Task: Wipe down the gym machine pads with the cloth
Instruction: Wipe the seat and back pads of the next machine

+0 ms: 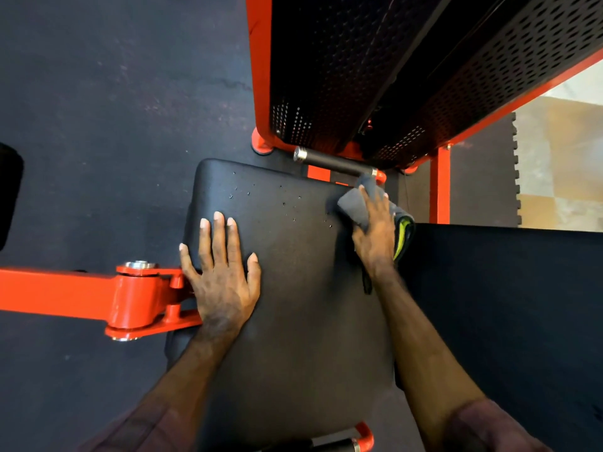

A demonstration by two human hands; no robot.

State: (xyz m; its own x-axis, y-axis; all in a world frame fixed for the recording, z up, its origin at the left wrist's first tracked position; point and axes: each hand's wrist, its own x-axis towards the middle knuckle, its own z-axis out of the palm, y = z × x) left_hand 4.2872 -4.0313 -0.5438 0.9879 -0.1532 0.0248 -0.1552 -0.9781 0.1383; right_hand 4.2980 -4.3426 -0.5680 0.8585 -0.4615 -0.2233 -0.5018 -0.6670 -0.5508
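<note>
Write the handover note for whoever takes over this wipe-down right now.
Left hand: flat, fingers spread, resting on the seat pad near its left edge.
Right hand: presses the grey cloth onto the pad's far right corner, by the black handle.
Done: the cloth is on the pad; how much has been wiped cannot be told.
Left: droplets dot the far half of the seat pad; wipe across them, then the back pad on the right.

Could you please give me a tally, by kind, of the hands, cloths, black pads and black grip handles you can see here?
Hands: 2, the left hand flat on the seat pad, the right hand pressing the cloth
Cloths: 1
Black pads: 2, the seat pad and the pad at right
Black grip handles: 2, far handle, near handle
Total: 7
</note>
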